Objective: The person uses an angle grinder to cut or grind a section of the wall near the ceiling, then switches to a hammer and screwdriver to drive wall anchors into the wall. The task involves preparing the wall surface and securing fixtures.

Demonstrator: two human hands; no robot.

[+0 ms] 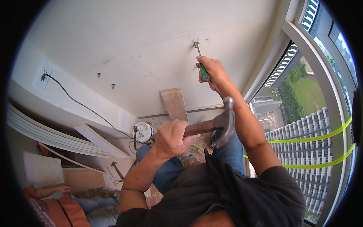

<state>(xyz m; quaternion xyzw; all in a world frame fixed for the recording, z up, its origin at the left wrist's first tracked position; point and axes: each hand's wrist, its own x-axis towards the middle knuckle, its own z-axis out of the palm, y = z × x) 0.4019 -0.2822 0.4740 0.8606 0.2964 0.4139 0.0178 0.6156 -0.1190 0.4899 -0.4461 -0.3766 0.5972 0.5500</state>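
Note:
My left hand (pixel 171 139) is wrapped round the wooden handle of a claw hammer (pixel 202 128), held in front of my lap. Its metal head is raised beside my right forearm, apart from the wall. Higher up, my right hand (pixel 214 71) grips a screwdriver (pixel 204 72) by its green handle. The tool's thin metal shaft points at the pale wall, its tip at a metal anchor (pixel 196 44) that sticks out there. Cracked or scuffed marks surround that anchor. Whether the tip sits inside the anchor or against its edge I cannot tell.
Two more anchors (pixel 99 74) stick out of the wall at left. Below stand a board (pixel 174 104) and a white bucket (pixel 144 132). A black cord (pixel 77 98) hangs from a socket. Another person (pixel 64 212) is at lower left, near a second hammer (pixel 118 171). A window (pixel 302 87) and yellow-green straps (pixel 310 138) lie right.

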